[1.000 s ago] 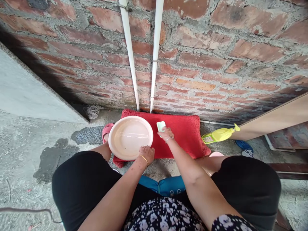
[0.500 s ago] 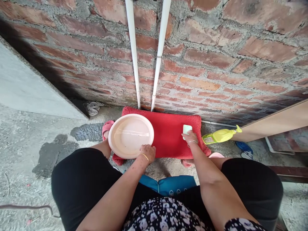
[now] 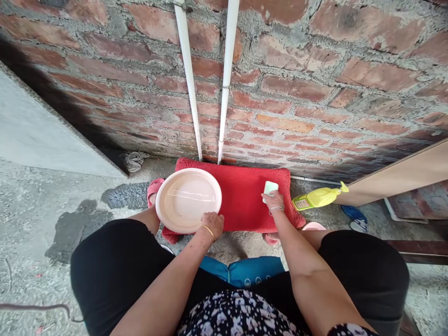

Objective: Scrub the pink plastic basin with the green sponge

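A pale pink basin [image 3: 168, 213] with clear water in it stands on the left part of a red towel-like cloth [image 3: 241, 205]. My left hand [image 3: 213, 224] is closed over the basin's near right rim, its fingers bent at the edge. On the cloth's right side, my right hand [image 3: 273, 200] grips a small pale green rectangular block [image 3: 270, 187]. The block is too small to tell whether it is a sponge or something else. To the right of that hand is a yellow pump bottle [image 3: 318, 199], tilted in view.
A brick wall [image 3: 294, 88] with two white pipes [image 3: 224, 107] rises behind the cloth. A grey slab [image 3: 52, 126] leans at left, near a crumpled rag [image 3: 133, 161]. At right is a tan board [image 3: 395, 172]. Wet patches [image 3: 75, 224] mark the concrete floor.
The view has shifted slightly. My right hand and the pale green block have stayed at nearly the same place on the cloth; my left hand remains at the basin's rim.
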`<action>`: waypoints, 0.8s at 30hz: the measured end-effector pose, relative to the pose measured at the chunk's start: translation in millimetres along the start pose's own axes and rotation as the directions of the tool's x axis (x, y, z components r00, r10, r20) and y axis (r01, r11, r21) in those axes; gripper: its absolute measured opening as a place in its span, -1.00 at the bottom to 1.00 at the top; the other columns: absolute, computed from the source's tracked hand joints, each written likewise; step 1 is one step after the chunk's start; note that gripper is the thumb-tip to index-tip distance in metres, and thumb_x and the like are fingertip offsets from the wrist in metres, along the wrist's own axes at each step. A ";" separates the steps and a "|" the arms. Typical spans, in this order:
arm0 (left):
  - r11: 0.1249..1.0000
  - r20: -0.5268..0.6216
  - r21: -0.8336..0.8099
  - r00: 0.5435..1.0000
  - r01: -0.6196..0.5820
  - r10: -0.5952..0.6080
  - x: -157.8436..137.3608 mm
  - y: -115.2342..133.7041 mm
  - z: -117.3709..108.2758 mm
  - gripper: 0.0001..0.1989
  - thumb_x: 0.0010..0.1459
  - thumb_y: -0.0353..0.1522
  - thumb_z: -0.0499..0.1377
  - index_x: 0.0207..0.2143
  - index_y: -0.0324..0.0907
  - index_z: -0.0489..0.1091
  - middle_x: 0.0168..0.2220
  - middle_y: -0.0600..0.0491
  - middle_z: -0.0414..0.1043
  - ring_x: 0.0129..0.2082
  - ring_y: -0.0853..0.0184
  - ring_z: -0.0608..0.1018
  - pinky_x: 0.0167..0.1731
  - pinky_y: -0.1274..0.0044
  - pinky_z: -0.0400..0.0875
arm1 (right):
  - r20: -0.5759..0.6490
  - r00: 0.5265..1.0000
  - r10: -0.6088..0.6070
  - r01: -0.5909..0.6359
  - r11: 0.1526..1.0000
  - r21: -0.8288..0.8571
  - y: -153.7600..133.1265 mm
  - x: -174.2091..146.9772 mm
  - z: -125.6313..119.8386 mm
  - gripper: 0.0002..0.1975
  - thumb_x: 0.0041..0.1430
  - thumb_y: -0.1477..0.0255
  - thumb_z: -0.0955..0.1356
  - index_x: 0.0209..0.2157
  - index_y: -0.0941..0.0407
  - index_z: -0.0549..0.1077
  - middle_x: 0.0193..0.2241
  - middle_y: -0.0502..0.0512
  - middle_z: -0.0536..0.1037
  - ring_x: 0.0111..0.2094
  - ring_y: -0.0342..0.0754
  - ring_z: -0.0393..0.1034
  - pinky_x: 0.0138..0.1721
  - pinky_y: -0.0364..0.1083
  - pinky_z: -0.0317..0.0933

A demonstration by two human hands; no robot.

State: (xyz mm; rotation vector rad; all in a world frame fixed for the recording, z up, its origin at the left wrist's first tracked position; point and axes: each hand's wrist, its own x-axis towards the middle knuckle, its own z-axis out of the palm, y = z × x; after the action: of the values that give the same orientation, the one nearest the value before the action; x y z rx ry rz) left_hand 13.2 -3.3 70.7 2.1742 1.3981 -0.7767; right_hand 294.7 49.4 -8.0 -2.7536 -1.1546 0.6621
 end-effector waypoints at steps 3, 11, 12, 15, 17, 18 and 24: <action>1.000 -0.021 -0.009 1.000 0.001 -0.001 1.3 -0.7 2.6 -0.67 0.15 -0.44 -0.08 -0.07 -0.24 0.32 -0.10 -0.23 0.35 -0.07 0.07 0.41 -0.18 0.27 0.23 | 0.100 0.976 -0.195 0.197 0.980 -0.015 -63.1 -20.7 29.6 -0.52 -0.07 0.06 0.35 -0.14 0.01 0.35 -0.14 0.10 0.32 -0.22 -0.04 0.34 -0.21 -0.10 0.17; 0.999 0.026 -0.042 1.000 0.013 -0.012 10.2 -1.0 6.4 -0.67 0.13 -0.45 -0.06 -0.07 -0.24 0.31 -0.10 -0.25 0.34 -0.06 0.06 0.40 -0.17 0.24 0.21 | 0.291 0.826 -0.483 0.529 0.842 -0.107 -147.3 -56.8 70.1 -0.61 -0.03 0.14 0.35 -0.14 -0.03 0.35 -0.13 0.06 0.31 -0.18 -0.03 0.32 -0.19 -0.08 0.16; 0.999 0.026 -0.040 1.000 0.014 -0.013 10.4 -1.1 6.1 -0.67 0.13 -0.45 -0.06 -0.06 -0.23 0.31 -0.09 -0.24 0.35 -0.06 0.06 0.40 -0.17 0.25 0.21 | 0.284 0.839 -0.465 0.511 0.852 -0.114 -144.2 -52.8 67.4 -0.59 -0.05 0.14 0.35 -0.14 -0.03 0.35 -0.13 0.06 0.31 -0.18 -0.02 0.32 -0.19 -0.08 0.17; 0.999 0.031 -0.041 0.999 0.011 -0.009 8.3 -1.5 3.5 -0.66 0.13 -0.45 -0.07 -0.06 -0.22 0.31 -0.09 -0.23 0.35 -0.06 0.08 0.39 -0.16 0.26 0.21 | 0.242 0.903 -0.356 0.393 0.911 -0.125 -116.9 -31.1 50.0 -0.53 -0.09 0.10 0.37 -0.12 -0.03 0.34 -0.13 0.06 0.31 -0.19 -0.02 0.33 -0.20 -0.08 0.17; 0.999 0.031 -0.039 1.000 0.006 -0.005 5.6 -1.6 1.0 -0.66 0.13 -0.45 -0.07 -0.05 -0.23 0.31 -0.09 -0.24 0.35 -0.06 0.07 0.39 -0.17 0.26 0.21 | 0.196 0.945 -0.261 0.287 0.950 -0.120 -86.0 -13.2 33.3 -0.49 -0.09 0.07 0.36 -0.10 -0.01 0.33 -0.11 0.09 0.31 -0.19 -0.02 0.33 -0.19 -0.08 0.17; 0.999 0.030 -0.037 1.000 0.003 -0.002 4.3 -1.6 -0.2 -0.66 0.14 -0.45 -0.08 -0.05 -0.23 0.31 -0.09 -0.24 0.35 -0.06 0.07 0.39 -0.17 0.26 0.21 | 0.168 0.964 -0.208 0.229 0.967 -0.114 -67.6 -4.6 24.4 -0.48 -0.08 0.06 0.35 -0.09 0.00 0.33 -0.11 0.11 0.31 -0.19 -0.01 0.34 -0.19 -0.07 0.17; 1.000 0.016 -0.021 1.000 -0.002 0.002 1.6 -0.8 -2.5 -0.66 0.13 -0.46 -0.07 -0.06 -0.25 0.31 -0.09 -0.24 0.34 -0.06 0.05 0.39 -0.18 0.25 0.22 | 0.005 0.995 0.104 -0.103 0.990 -0.094 49.1 30.1 -17.9 -0.48 -0.07 0.06 0.34 -0.16 0.13 0.38 -0.24 0.29 0.41 -0.23 0.14 0.37 -0.28 0.03 0.22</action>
State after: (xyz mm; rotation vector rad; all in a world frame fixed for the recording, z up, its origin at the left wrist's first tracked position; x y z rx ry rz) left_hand 13.6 -0.3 71.4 2.1490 1.3898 -0.7731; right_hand 353.4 37.0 -14.3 -2.9093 -1.0773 0.6486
